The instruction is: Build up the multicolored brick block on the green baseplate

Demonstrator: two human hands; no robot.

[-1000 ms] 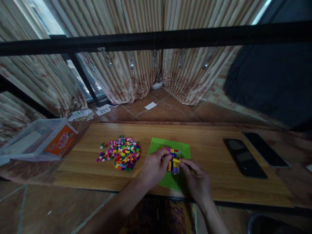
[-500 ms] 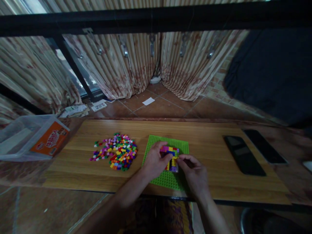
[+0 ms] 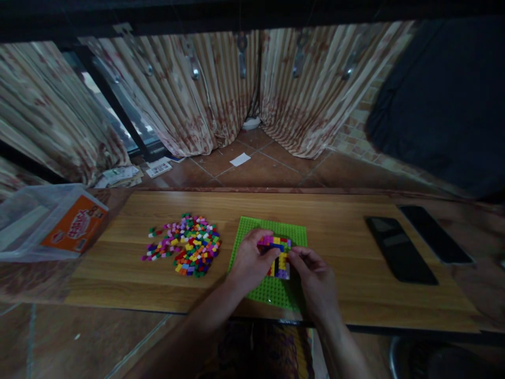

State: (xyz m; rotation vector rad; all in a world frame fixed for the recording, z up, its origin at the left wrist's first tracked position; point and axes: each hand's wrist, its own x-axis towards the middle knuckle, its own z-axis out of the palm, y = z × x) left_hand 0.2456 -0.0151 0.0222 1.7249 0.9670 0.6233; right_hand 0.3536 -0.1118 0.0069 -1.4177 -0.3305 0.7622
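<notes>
A small block of colourful toy bricks (image 3: 283, 273), with pink, red, yellow, blue, black and purple pieces, sits on a green studded baseplate (image 3: 272, 298). My left hand (image 3: 252, 259) is closed round its left side, thumb lying across the bricks and fingers at the far edge. At the right edge, the thumb and forefinger of my right hand (image 3: 315, 271) are pinched together, touching the build near its upper right corner. Whatever is between those fingertips is too small to make out. My left hand covers part of the build.
A loose pile of small bricks (image 3: 197, 245) lies on the wooden table (image 3: 339, 221), left of the baseplate. A clear plastic box (image 3: 33, 192) with an orange label stands at the far left. Two dark phone-like slabs, one nearer (image 3: 400, 252) and one farther (image 3: 436, 234), lie at the right.
My right fingertips have shifted slightly up along the build's right edge, and the yellow bricks there show more clearly. My left hand stays in place. The camera view has tilted a little.
</notes>
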